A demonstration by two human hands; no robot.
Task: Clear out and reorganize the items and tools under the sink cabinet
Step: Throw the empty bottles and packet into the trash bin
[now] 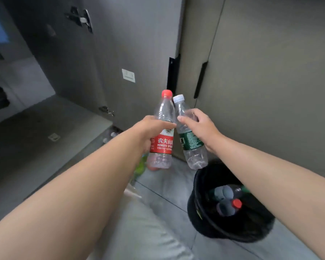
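Items: red-label bottle (163,145), gripped by left hand (150,128); green-label bottle (191,145), gripped by right hand (201,124). Handling: centre each over black bin (195,186), near right; release low, singly.

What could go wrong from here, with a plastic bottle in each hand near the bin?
The red-label bottle in the left hand is away from the black bin; tossed, it may miss. The green-label bottle in the right hand hangs near the rim and could bounce off.
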